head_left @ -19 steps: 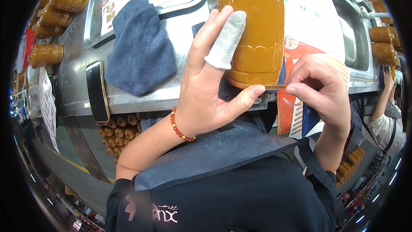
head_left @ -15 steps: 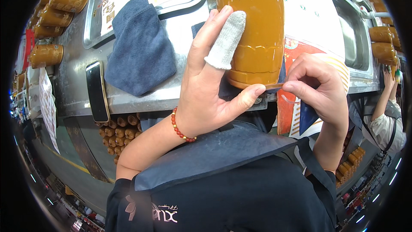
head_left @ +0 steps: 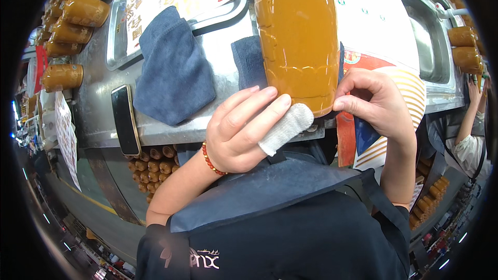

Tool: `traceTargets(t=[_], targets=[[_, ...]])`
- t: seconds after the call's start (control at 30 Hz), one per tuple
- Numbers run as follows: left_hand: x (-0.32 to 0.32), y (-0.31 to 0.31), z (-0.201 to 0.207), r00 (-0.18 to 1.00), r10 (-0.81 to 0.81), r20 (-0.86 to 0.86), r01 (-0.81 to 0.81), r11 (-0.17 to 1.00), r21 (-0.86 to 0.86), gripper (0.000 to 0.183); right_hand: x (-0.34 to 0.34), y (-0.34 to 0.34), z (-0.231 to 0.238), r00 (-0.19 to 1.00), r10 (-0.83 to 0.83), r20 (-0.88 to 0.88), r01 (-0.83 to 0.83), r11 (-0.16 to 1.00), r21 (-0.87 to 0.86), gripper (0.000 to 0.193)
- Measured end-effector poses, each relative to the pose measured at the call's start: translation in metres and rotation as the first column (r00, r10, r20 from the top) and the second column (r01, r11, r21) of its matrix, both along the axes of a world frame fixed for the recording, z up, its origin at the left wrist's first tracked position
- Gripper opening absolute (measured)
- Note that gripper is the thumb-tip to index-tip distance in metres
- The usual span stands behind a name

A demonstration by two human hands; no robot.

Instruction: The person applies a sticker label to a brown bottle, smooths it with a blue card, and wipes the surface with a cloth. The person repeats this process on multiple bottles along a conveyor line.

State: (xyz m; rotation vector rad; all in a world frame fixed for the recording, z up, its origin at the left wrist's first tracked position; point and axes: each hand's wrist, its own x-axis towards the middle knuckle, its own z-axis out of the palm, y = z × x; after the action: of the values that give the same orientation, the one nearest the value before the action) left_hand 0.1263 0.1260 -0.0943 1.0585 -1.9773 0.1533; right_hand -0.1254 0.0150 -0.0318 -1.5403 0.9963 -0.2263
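A large glossy jar, amber-brown with a ridged near end, lies in front of me over blue cloth. My left hand has its fingers stretched toward the near left end, fingertips at the jar's edge. A pale grey knit sleeve covers its index finger; its thumb is hidden. At the near right corner of the jar, my right hand pinches with thumb and forefinger. What lies between those fingertips is too small to make out. A folded dark blue cloth shows beside the jar.
Left on the metal table are a crumpled blue cloth, a phone and a tray with printed sheets. Brown jars line the far left. A sink is at right, where another person's arm shows.
My left hand has drawn back and down from the jar's side, its thumb passing out of sight. My right hand stays pinched at the near right edge; the thin clear strip below it no longer shows.
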Motion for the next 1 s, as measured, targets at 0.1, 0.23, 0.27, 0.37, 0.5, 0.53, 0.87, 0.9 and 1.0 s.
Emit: traceTargets(t=[0.1,0.23,0.27,0.37,0.5,0.53,0.87,0.9,1.0], targets=[[0.001,-0.010,-0.002,0.995,0.023,0.101,-0.013,0.994,-0.108,0.030,0.000,-0.002,0.000,1.000,0.032,-0.002,-0.032,0.999,-0.006,0.015],[-0.012,-0.022,0.014,0.971,0.029,0.236,0.007,0.988,-0.153,0.027,0.000,-0.005,-0.002,0.998,0.038,0.046,-0.040,0.998,0.047,0.014],[-0.018,-0.026,0.018,0.971,0.023,0.238,0.013,0.989,-0.149,0.027,0.000,-0.005,-0.004,0.997,0.028,0.069,-0.032,0.997,0.064,0.013],[-0.027,-0.039,0.021,0.983,0.039,0.178,-0.019,0.993,-0.115,0.032,0.000,-0.001,-0.012,0.987,0.021,0.161,-0.012,0.998,-0.058,0.017],[-0.023,-0.042,0.020,0.996,0.079,0.040,-0.079,0.997,0.013,0.055,0.000,-0.004,-0.004,0.992,0.105,0.076,-0.096,0.989,-0.112,0.016],[-0.023,-0.041,0.019,0.996,0.085,0.030,-0.087,0.995,0.048,0.062,-0.001,-0.004,-0.004,0.989,0.125,0.081,-0.111,0.982,-0.156,0.016],[-0.014,-0.032,0.015,0.976,0.055,-0.212,-0.015,0.983,0.184,0.078,-0.001,-0.002,0.020,0.988,0.137,0.065,-0.129,0.984,-0.120,0.016],[-0.014,-0.031,0.015,0.971,0.056,-0.232,-0.009,0.980,0.196,0.076,-0.002,-0.001,0.020,0.986,0.149,0.080,-0.137,0.980,-0.147,0.017],[-0.013,-0.031,0.016,0.968,0.050,-0.247,0.002,0.979,0.204,0.077,-0.002,0.003,0.018,0.979,0.140,0.147,-0.110,0.974,-0.197,0.016]])
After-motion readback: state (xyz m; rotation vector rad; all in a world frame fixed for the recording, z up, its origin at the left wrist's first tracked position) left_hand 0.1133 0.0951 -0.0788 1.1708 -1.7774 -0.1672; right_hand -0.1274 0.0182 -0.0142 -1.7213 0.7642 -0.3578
